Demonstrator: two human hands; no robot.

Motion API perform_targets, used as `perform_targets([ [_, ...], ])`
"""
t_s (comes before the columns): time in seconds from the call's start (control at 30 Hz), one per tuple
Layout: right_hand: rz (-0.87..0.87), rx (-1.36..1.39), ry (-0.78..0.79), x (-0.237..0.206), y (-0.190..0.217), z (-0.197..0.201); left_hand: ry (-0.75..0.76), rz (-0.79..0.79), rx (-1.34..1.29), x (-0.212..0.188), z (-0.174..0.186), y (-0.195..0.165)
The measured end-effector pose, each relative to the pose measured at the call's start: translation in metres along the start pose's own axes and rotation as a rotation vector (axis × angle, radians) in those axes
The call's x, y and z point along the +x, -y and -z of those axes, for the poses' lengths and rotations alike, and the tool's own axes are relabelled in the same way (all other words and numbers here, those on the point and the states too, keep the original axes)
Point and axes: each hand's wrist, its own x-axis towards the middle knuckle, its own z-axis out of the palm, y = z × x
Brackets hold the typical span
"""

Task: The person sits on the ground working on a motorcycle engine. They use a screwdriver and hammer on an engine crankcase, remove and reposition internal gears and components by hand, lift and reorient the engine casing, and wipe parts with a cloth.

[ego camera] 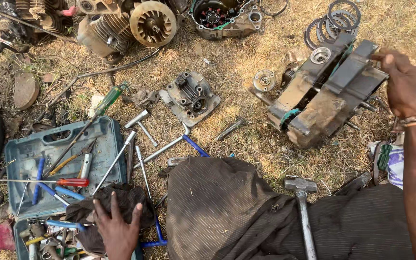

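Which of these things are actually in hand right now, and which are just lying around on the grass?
In hand:
- engine casing, gripped by right hand
- dark rag, under left hand

Lying about:
- hammer
- toolbox
- cylinder head
- clutch rings

Engine casing (321, 98): cast metal, matt, grimy, rust-brown patches. Rag (116, 204): dark cloth, matt, creased. Toolbox (61, 159): teal plastic, scuffed. Hammer (302, 204): bare grey metal, dull. Ground (246, 58): dry, rough straw.

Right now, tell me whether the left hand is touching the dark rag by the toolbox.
Touching. The head view shows the left hand pressed flat on the dark rag, fingers spread over it.
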Motion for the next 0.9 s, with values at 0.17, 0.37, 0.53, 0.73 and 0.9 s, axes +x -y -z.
perform_targets([
  [0.17, -0.308, 0.511, -0.113, -0.040, -0.031, 0.032, -0.101, -0.006, 0.232, -0.007, -0.026, 0.002],
  [0.37, -0.219, 0.515, -0.592, -0.097, -0.024, 0.082, -0.640, -0.002, -0.556, 0.020, 0.049, -0.026],
  [0.53, 0.016, 0.667, -0.407, -0.182, 0.085, 0.038, -0.961, -0.031, -1.053, 0.018, 0.140, -0.112],
  [0.73, -0.130, 1.224, 0.409, -0.258, 0.151, -0.099, -0.225, -0.407, -0.933, -0.073, 0.125, -0.301],
  [0.9, -0.156, 1.702, 0.528, -0.304, 0.107, -0.101, 0.057, -0.681, -1.069, -0.104, 0.086, -0.404],
])
